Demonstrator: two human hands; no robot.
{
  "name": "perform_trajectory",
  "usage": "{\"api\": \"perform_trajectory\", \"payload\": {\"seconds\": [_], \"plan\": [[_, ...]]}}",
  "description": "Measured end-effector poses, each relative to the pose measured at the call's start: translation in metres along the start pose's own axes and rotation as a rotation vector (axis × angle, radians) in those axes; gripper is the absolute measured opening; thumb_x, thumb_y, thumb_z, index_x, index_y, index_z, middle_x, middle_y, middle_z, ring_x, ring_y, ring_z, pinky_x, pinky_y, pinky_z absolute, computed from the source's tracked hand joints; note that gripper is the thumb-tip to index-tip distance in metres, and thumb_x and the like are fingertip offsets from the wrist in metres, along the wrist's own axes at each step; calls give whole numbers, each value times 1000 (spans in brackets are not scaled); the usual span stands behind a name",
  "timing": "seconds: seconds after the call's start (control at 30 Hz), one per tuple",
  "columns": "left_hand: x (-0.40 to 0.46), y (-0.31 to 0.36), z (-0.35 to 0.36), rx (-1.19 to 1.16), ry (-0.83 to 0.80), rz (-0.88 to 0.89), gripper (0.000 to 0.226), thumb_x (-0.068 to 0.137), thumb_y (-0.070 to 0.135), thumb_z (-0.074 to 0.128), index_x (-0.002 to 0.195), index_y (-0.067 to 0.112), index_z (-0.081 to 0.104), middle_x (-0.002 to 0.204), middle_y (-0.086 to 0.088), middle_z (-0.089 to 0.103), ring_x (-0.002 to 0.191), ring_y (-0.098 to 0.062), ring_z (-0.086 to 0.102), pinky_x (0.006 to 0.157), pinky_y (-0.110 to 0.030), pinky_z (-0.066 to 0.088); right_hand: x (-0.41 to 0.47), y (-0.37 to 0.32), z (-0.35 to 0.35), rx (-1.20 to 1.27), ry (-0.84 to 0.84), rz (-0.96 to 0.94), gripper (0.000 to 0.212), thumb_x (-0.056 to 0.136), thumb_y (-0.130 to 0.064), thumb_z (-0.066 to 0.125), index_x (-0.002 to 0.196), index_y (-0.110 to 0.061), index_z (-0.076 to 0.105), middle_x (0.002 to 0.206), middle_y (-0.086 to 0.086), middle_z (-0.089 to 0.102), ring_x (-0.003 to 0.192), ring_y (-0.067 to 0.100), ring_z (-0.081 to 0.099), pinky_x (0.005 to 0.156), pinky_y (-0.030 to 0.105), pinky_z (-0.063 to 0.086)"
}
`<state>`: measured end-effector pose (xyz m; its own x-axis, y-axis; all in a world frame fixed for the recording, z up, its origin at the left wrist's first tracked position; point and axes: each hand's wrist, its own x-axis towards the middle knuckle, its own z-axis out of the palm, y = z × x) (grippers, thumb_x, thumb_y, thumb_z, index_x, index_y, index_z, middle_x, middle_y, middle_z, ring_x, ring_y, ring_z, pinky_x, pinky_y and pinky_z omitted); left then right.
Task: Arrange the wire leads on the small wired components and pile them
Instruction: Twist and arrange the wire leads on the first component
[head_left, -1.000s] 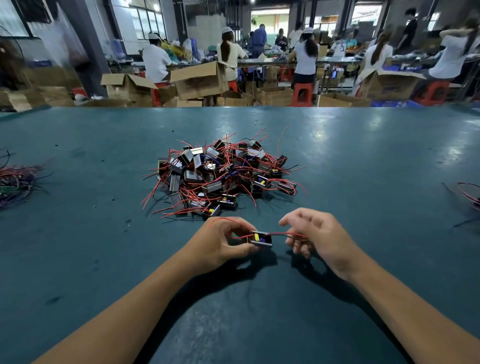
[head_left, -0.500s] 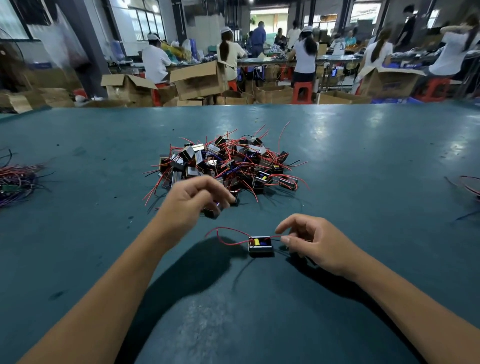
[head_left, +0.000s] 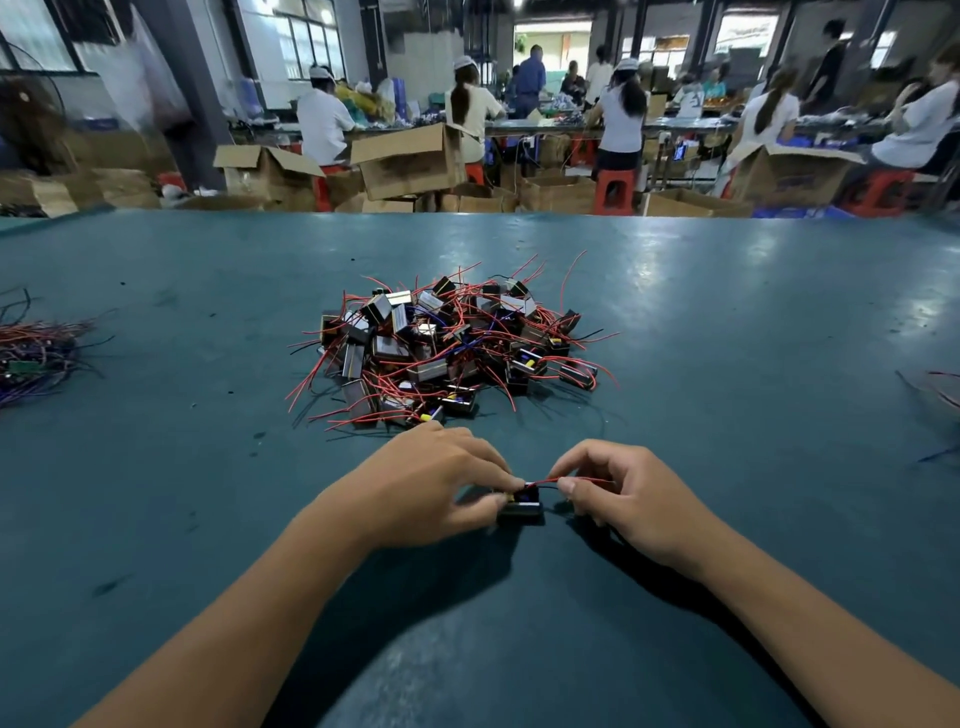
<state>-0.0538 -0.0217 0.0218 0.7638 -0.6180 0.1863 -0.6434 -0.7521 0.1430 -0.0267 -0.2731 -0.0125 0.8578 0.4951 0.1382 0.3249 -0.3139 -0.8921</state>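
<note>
A small black wired component (head_left: 520, 508) with a yellow and blue top lies on the green table (head_left: 727, 364) in front of me. My left hand (head_left: 431, 483) pinches it at its left side with thumb and fingers. My right hand (head_left: 628, 493) pinches its red wire lead (head_left: 550, 480), which runs from the component to the right. Behind them sits a heap of like components (head_left: 447, 348) with red, black and blue leads sticking out in all directions.
A bundle of red and purple wires (head_left: 36, 353) lies at the table's left edge, and a few loose wires (head_left: 935, 389) at the right edge. Beyond the table's far edge are cardboard boxes (head_left: 410, 161), red stools and several seated workers.
My left hand came back from the heap to the component and now pinches it. My right hand has taken hold of the red lead, which now runs right instead of curling left.
</note>
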Motion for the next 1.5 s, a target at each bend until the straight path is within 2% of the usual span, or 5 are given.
{"api": "perform_trajectory", "payload": {"seconds": [0.4, 0.7, 0.87, 1.1, 1.5], "plan": [[6, 1, 11, -33, -66, -126, 41, 90, 52, 38, 103, 41, 74, 113, 25, 62, 96, 2, 42, 84, -30, 20, -1, -4, -1, -13, 9, 31, 5, 94, -17, 65, 91, -19, 68, 69, -4, 63, 57, 12, 51, 55, 24, 43], [5, -1, 17, -307, 68, -307, 13, 96, 40, 61, 105, 32, 67, 104, 17, 65, 97, -3, 57, 88, -35, 47, 1, -4, 2, -44, -10, 11, 5, 93, -17, 67, 89, -20, 68, 62, -9, 55, 54, 8, 46, 54, 19, 39], [8, 11, 30, 3, 11, -317, 33, 92, 58, 60, 118, 38, 62, 118, 19, 57, 109, -8, 49, 87, -33, 32, 2, -2, 3, -100, -17, -19, 5, 93, -18, 68, 90, -22, 69, 63, -8, 57, 55, 5, 47, 56, 17, 39], [4, 9, 16, -404, -17, -396, 40, 85, 55, 69, 116, 29, 66, 102, 13, 67, 95, -6, 62, 90, -33, 51, 4, 2, 5, -153, 11, -71, 6, 92, -29, 70, 87, -26, 69, 67, -11, 63, 58, 3, 49, 60, 20, 40], [3, 6, 16, -444, 59, -349, 11, 97, 29, 66, 97, 19, 71, 82, 6, 69, 70, -7, 58, 65, -28, 46, -1, -6, 9, -182, 16, -113, 9, 93, -25, 67, 84, -25, 68, 71, -12, 66, 65, 2, 56, 65, 19, 45]]}}
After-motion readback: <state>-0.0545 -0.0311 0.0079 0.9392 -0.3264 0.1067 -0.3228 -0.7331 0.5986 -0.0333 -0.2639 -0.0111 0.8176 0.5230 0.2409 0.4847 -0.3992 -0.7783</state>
